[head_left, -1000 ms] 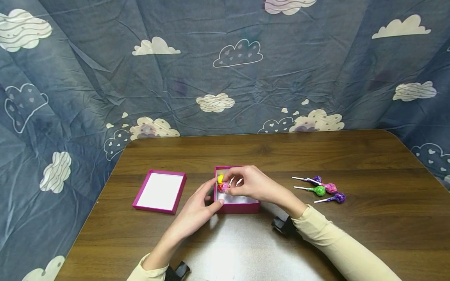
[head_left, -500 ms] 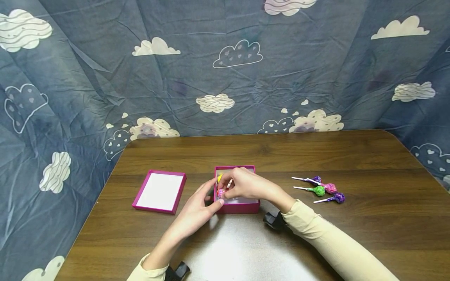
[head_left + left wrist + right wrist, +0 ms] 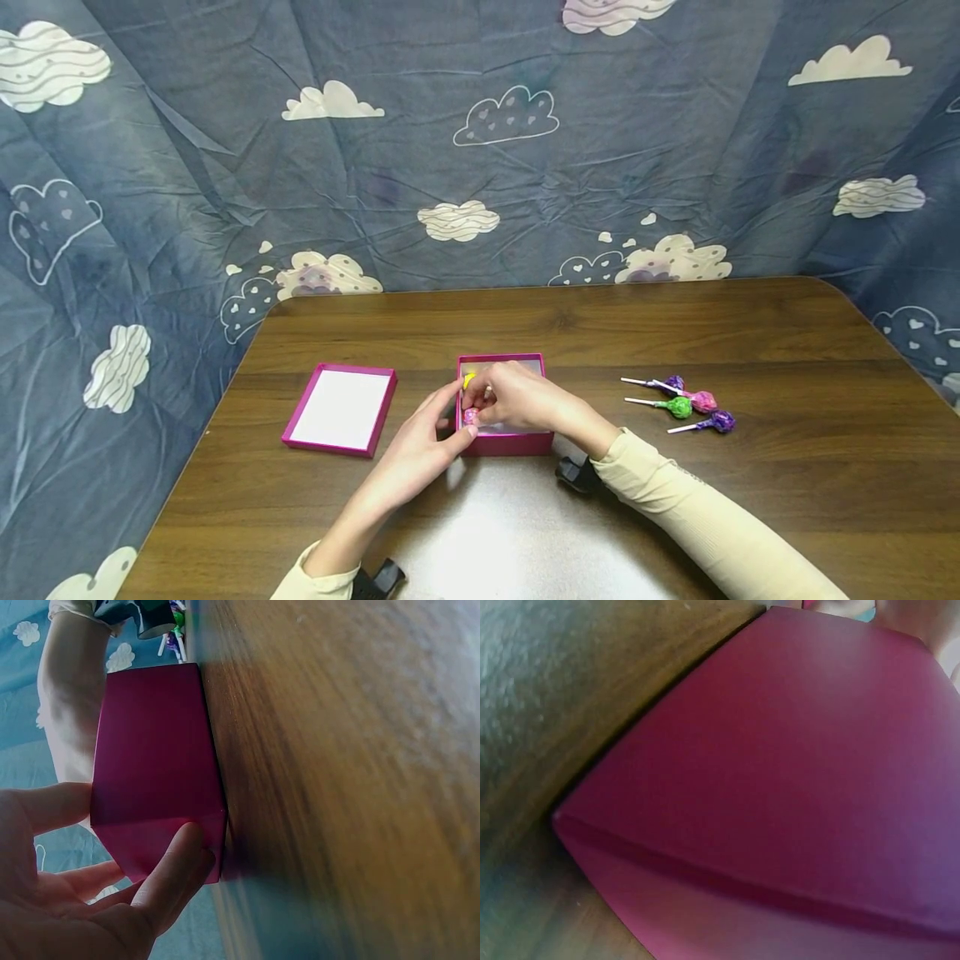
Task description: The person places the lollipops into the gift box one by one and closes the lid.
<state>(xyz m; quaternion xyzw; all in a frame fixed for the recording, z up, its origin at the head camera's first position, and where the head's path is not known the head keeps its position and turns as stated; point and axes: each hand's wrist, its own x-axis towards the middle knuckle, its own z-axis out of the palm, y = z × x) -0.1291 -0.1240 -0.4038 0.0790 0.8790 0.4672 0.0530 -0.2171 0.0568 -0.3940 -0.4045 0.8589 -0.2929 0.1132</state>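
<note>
An open magenta box [image 3: 510, 445] stands on the wooden table in the middle of the head view. My left hand [image 3: 423, 446] rests against its left side, fingers extended, thumb at the near left corner. In the left wrist view, fingertips touch the box's end wall [image 3: 154, 844]. My right hand [image 3: 517, 396] reaches down inside the box and pinches a pink-wrapped lollipop [image 3: 470, 416] near the left wall. A yellow wrapper [image 3: 468, 380] shows beyond its fingers; the rest of the contents is hidden by the hand. The right wrist view is filled mostly by the box's outer wall [image 3: 780, 765].
A magenta lid [image 3: 337, 410] with a white inside lies left of the box. To the right lie several lollipops: a green one [image 3: 680, 407], a pink one [image 3: 703, 402] and purple ones [image 3: 722, 421]. A blue cloth with clouds [image 3: 405, 175] hangs behind the table [image 3: 600, 325].
My right hand has moved slightly left and lower into the box, carrying the pink lollipop toward the near left corner. The left hand has stayed in place.
</note>
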